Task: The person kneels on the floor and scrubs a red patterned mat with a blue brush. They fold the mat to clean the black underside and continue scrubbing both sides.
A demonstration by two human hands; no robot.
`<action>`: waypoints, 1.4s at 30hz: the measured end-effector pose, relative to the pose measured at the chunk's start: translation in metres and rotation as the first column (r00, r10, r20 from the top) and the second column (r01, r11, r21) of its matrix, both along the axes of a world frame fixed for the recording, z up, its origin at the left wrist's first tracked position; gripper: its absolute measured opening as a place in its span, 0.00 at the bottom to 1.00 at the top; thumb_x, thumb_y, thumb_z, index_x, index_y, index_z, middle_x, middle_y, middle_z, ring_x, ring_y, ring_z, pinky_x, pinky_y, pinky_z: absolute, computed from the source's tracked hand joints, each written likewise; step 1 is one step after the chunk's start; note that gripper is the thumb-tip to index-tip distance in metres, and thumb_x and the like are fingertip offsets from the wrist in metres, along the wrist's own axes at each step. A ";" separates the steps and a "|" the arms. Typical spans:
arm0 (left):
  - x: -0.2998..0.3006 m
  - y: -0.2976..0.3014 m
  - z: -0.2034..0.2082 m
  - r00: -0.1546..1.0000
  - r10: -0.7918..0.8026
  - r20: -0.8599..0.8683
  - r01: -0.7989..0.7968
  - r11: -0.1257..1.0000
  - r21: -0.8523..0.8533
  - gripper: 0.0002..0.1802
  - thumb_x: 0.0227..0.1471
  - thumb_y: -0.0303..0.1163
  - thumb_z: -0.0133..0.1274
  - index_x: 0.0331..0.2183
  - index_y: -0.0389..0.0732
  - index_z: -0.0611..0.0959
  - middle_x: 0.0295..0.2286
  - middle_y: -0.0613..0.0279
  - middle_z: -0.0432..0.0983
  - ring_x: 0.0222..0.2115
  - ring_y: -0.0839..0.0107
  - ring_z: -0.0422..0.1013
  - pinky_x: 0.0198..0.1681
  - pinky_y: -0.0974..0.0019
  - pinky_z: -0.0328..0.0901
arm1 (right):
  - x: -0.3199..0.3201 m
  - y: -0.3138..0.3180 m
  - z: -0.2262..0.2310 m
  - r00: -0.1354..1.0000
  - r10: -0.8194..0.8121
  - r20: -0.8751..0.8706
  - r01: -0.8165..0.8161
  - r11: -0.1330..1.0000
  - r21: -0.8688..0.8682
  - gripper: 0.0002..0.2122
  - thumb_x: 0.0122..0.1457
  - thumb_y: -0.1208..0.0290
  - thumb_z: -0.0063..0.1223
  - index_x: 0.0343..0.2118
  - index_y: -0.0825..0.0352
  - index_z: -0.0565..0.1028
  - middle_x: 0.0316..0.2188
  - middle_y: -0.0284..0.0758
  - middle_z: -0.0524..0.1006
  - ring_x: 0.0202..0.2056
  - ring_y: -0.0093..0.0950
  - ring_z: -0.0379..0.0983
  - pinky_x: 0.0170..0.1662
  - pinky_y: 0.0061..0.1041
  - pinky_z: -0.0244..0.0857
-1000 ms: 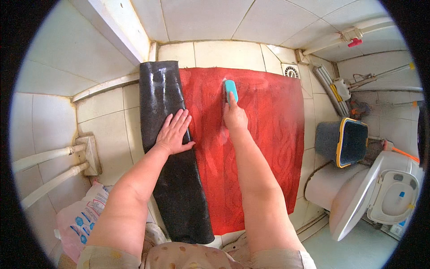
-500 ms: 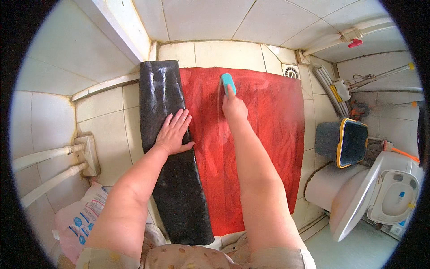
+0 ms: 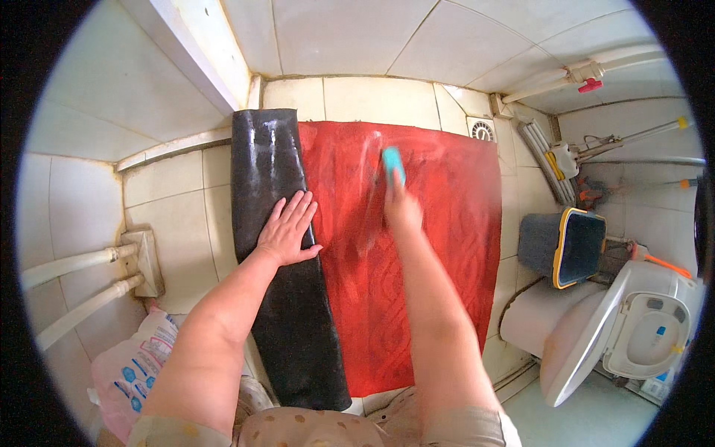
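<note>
A red mat (image 3: 439,298) lies on the tiled floor, its surface wet and streaked. Its left side is folded over, so the black backing (image 3: 287,320) faces up and shines with water near the far end. My left hand (image 3: 285,231) rests flat on that fold with fingers spread, the fingertips at its edge beside the red. In my right hand (image 3: 403,211) is a turquoise scrubbing brush (image 3: 393,164), gripped from behind and pressed to the red side near the far middle. The brush's bristles are hidden, and motion smears my right fingers a little.
A floor drain (image 3: 482,130) sits past the mat's far right corner. Along the right stand a flat mop (image 3: 551,160), a dark bucket with a yellow rim (image 3: 558,246) and a toilet (image 3: 588,335). Pipes (image 3: 82,264) and a pinkish plastic bag (image 3: 134,365) are at the left.
My right hand has moved the brush a little to the right and nearer to me across the red mat. My left hand stays in place on the black fold.
</note>
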State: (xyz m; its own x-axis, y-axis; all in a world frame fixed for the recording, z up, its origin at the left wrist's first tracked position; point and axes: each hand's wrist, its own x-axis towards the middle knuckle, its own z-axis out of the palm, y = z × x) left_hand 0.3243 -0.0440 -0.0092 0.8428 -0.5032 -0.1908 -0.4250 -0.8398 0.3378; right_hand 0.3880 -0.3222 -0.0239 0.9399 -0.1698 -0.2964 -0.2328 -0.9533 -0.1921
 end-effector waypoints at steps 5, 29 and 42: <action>0.004 -0.003 0.000 1.000 -0.011 0.002 0.011 1.000 -0.007 0.52 0.42 0.60 0.53 0.60 0.37 0.57 0.62 0.53 0.44 0.64 0.60 0.38 0.65 0.51 0.36 | 0.042 -0.001 0.018 0.994 -0.109 -0.014 0.109 0.993 0.039 0.23 0.63 0.55 0.36 0.62 0.46 0.54 0.27 0.49 0.77 0.29 0.48 0.75 0.32 0.46 0.69; 0.003 0.006 -0.001 1.000 0.011 0.003 -0.011 0.999 -0.031 0.53 0.41 0.59 0.54 0.60 0.37 0.56 0.63 0.53 0.43 0.64 0.60 0.38 0.65 0.52 0.35 | -0.197 0.011 0.020 0.995 0.092 -0.046 -0.085 0.987 0.134 0.26 0.59 0.63 0.46 0.61 0.41 0.57 0.16 0.48 0.73 0.16 0.46 0.71 0.19 0.45 0.65; 0.003 0.004 0.000 0.999 -0.036 0.016 0.035 0.998 0.059 0.51 0.44 0.64 0.47 0.60 0.37 0.58 0.62 0.54 0.47 0.64 0.60 0.41 0.63 0.50 0.37 | 0.046 0.174 0.010 0.994 -0.056 -0.095 0.105 0.757 0.644 0.23 0.58 0.66 0.44 0.59 0.53 0.63 0.37 0.57 0.75 0.43 0.50 0.72 0.46 0.39 0.66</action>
